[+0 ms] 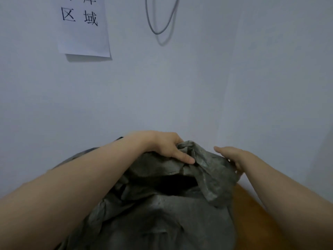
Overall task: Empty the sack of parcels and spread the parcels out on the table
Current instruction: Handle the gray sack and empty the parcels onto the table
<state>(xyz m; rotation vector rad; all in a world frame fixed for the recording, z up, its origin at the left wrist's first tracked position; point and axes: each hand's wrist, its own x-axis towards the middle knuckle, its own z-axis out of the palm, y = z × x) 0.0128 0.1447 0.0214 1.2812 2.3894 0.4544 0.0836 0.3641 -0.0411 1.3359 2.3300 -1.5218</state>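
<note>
atop the sack [162, 204], the left hand [162, 147] is gripping a bunched fold; just beside, the right hand [237, 157] is clutching the sack's right edge.

Sack: grey-green woven sack [162, 213], crumpled and bulging, filling the lower middle of the view.
Top: bunched into folds above a dark gap; the left hand [167, 145] grips the bunch, the right hand [234, 157] holds its right edge.
Table: orange-brown table [252, 204], showing just beside the sack's right flank.
Parcels: hidden.
</note>
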